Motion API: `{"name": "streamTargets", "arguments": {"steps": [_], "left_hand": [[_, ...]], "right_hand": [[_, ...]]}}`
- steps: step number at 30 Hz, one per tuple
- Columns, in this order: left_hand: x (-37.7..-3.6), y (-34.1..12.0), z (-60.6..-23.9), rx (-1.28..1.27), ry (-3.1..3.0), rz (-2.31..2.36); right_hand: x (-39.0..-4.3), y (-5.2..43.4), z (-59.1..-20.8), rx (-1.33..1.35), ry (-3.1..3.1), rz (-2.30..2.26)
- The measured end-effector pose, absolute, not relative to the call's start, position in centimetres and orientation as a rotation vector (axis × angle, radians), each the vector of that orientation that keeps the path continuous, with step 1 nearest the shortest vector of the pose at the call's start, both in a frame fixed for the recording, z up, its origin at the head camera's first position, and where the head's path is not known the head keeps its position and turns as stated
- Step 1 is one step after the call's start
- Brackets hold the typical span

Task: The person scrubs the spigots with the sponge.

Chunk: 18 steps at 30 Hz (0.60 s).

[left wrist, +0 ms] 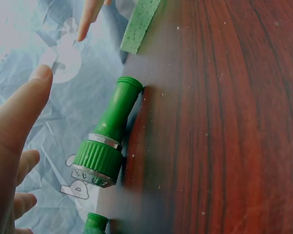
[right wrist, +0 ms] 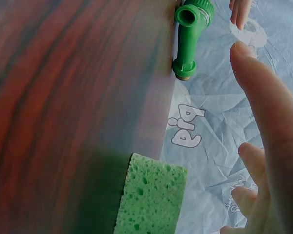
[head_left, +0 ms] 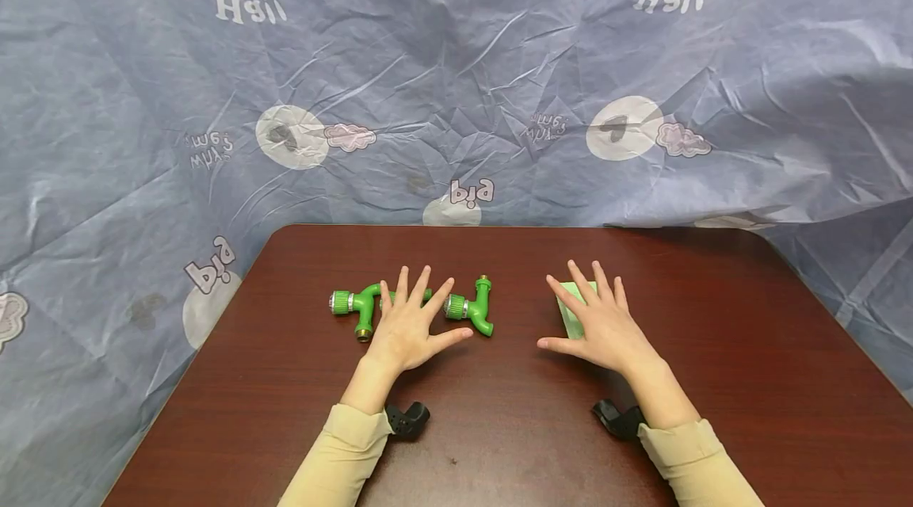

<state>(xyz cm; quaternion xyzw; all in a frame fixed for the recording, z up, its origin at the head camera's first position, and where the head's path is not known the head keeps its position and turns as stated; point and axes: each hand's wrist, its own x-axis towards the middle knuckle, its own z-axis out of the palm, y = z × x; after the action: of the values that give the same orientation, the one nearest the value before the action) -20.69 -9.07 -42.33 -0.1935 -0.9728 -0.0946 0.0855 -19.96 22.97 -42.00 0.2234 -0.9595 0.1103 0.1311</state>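
Worktop (head_left: 499,428): dark red-brown wood grain, rounded far corners, fine dust specks visible in the left wrist view. Behind and around it hangs a crumpled blue-grey sheet (head_left: 456,95) printed with white circles, cartoon figures and lettering — it fills the whole background.

Left hand (head_left: 410,329): palm down, fingers spread and straight, released, gripping nothing. It lies over the gap between two green plastic taps. The left tap (head_left: 357,306) shows past the fingertips on the outer side, brass-coloured end toward the person. The right tap (head_left: 471,307) lies just beside the thumb, ribbed collar with a metal ring toward the hand. From the head view I cannot tell whether the fingers touch either tap.

Right hand (head_left: 602,325): also flat, fingers spread and released. Its fingers partly cover a green sponge (head_left: 568,309) lying flat on the worktop, well apart from the taps.

Both sleeves (head_left: 342,459) are pale beige — a black wrist mount (head_left: 408,418) sits at each cuff.
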Motion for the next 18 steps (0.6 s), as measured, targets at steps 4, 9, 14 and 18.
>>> {"name": "streamTargets", "arguments": {"steps": [4, 9, 14, 18], "left_hand": [[-20.8, -9.2, -42.5, -0.575, -2.885, -0.331], [-21.0, -9.3, -43.2, -0.586, -2.855, -0.446], [-21.5, -9.2, -44.0, -0.626, -2.776, -0.540], [-21.9, -8.8, -44.6, -0.678, -2.672, -0.651]], "right_hand": [[-20.0, 23.2, -42.1, 0.624, -2.795, 0.337], [-20.2, 23.6, -42.1, 0.590, -2.827, 0.360], [-20.3, 24.0, -42.2, 0.538, -2.866, 0.407], [-20.4, 24.2, -42.4, 0.495, -2.887, 0.487]]}}
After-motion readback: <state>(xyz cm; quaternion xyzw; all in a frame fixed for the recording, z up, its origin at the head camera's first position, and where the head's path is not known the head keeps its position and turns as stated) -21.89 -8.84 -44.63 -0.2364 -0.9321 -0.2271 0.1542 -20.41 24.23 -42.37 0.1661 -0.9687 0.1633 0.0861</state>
